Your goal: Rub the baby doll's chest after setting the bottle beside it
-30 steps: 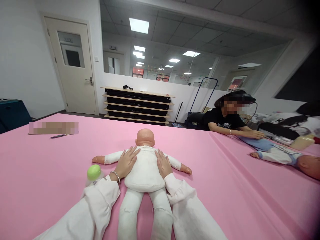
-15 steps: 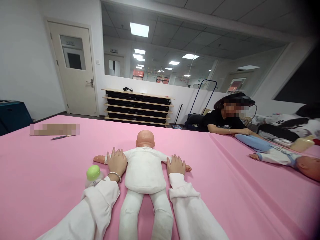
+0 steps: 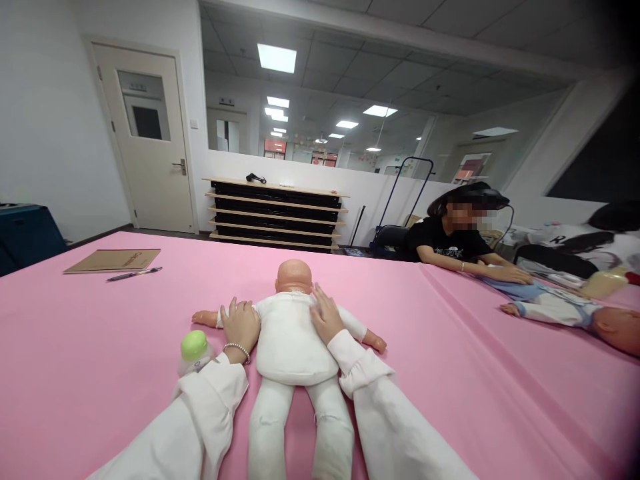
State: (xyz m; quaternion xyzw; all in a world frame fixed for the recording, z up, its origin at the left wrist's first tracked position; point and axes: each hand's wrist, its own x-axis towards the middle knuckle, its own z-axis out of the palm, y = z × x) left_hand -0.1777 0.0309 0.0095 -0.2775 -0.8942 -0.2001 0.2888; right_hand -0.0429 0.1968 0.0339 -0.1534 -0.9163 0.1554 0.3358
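A baby doll (image 3: 296,340) with a white cloth body lies on the pink table cover (image 3: 125,373), its head at the far end and its arms spread. My left hand (image 3: 241,327) rests with fingers apart over the doll's left-side upper arm, against the edge of the torso. Flat on the upper torso near the doll's shoulder lies my right hand (image 3: 326,315), fingers stretched toward the neck. Beside my left wrist stands a small bottle with a green cap (image 3: 194,345), partly hidden by my sleeve.
A brown notebook (image 3: 113,261) and a pen (image 3: 134,274) lie at the far left. On the right, a person in a black shirt (image 3: 445,243) leans over another doll (image 3: 565,310) in blue and white clothes. A low stack of shelves (image 3: 277,210) stands beyond the table.
My right hand has moved inward from the doll's arm onto its upper torso. The doll appears slightly farther right in view. The other person's hand has shifted along the second doll.
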